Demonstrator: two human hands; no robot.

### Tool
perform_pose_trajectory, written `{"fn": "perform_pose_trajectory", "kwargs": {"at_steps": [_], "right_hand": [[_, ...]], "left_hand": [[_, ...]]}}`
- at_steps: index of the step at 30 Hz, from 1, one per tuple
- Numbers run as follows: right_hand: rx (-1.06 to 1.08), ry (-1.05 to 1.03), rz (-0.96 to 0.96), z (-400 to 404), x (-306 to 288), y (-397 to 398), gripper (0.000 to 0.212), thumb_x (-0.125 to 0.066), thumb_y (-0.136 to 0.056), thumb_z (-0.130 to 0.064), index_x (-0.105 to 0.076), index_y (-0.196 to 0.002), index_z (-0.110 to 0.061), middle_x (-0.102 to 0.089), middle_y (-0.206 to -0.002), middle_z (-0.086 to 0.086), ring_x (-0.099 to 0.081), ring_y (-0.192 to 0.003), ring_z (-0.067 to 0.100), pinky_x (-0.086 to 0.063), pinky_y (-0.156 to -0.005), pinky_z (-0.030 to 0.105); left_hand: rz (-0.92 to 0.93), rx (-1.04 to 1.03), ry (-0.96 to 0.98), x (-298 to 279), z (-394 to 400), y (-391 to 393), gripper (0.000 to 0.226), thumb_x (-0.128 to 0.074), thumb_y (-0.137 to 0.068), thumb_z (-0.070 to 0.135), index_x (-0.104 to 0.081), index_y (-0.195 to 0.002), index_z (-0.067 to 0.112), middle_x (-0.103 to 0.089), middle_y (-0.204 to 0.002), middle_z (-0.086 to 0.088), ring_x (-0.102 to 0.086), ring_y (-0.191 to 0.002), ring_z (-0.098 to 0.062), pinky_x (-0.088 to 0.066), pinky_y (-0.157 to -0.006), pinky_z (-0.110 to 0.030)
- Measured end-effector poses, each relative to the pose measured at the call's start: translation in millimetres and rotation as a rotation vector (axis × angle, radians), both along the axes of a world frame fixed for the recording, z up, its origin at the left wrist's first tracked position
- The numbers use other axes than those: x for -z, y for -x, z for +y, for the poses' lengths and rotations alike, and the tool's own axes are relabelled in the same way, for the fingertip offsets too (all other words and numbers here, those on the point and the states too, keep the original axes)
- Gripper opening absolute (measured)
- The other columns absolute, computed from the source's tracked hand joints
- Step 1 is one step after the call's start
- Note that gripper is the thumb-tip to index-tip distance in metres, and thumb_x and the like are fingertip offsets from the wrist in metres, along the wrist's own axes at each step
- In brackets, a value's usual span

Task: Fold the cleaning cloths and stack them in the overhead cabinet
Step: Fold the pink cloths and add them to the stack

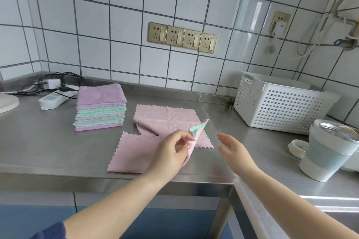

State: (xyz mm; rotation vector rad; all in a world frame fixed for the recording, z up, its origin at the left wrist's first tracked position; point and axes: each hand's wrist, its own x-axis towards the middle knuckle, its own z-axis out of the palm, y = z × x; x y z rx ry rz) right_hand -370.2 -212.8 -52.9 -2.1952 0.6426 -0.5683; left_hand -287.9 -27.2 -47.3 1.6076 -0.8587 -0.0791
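Gleaming under white tiled walls, the steel worktop [48, 147] carried a pink scalloped cloth [134, 153]; left hand [171, 151] pinched its lifted corner, right hand [233, 149] hovered beside, fingers relaxed.

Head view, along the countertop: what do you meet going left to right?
White round object at the edge → power strip → stack of folded cloths → pink cloths → perforated basket → lidded cup.
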Motion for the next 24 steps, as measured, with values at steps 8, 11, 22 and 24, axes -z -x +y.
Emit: {"fn": "perform_pose_trajectory", "kwargs": {"at_steps": [8, 11, 22, 24], "right_hand": [[-0.232, -0.187, -0.088, 48, -41, -74, 0.041, -0.055, -0.093, -0.02, -0.048, -0.133, -0.022, -0.054, -0.127, -0.01, -0.05, -0.117, 0.006, -0.032, -0.095, 0.02], [-0.308, -0.101, -0.01, 70, -49, -104, 0.023, -0.058, -0.091, -0.023, -0.06, -0.114, -0.026, -0.063, -0.11, -0.013, -0.056, -0.102, 0.005, -0.04, -0.093, 0.018], [-0.316, 0.277, 0.325, 107, -27, -159, 0.016, -0.058, -0.089, -0.034, -0.055, -0.103, -0.028, -0.06, -0.094, -0.006, -0.055, -0.082, 0.015, -0.04, -0.06, 0.02], [-0.318, 0.327, 0.369, 108, -21, -165, 0.012, -0.058, -0.089, -0.033, -0.054, -0.1, -0.029, -0.062, -0.098, -0.004, -0.055, -0.083, 0.015, -0.041, -0.064, 0.024]], "left_hand": [[0.12, -0.101, 0.098, -4, 66, -25, 0.038, -0.055, -0.089, 0.002, -0.07, -0.093, 0.037, -0.062, -0.11, 0.014, -0.06, -0.091, 0.001, -0.046, -0.077, -0.01], [0.243, -0.127, 0.095, -1, 94, -35, 0.034, -0.054, -0.09, 0.002, -0.067, -0.098, 0.032, -0.065, -0.102, 0.005, -0.064, -0.068, -0.009, -0.05, -0.065, -0.015], [-0.319, -0.263, -0.531, 30, 157, -76, 0.025, -0.055, -0.09, 0.03, -0.06, -0.114, 0.037, -0.058, -0.098, 0.02, -0.055, -0.084, 0.004, -0.037, -0.071, -0.008], [-0.394, -0.272, -0.521, 34, 159, -79, 0.026, -0.055, -0.089, 0.03, -0.061, -0.114, 0.035, -0.062, -0.103, 0.016, -0.056, -0.092, 0.0, -0.036, -0.074, -0.012]]}}
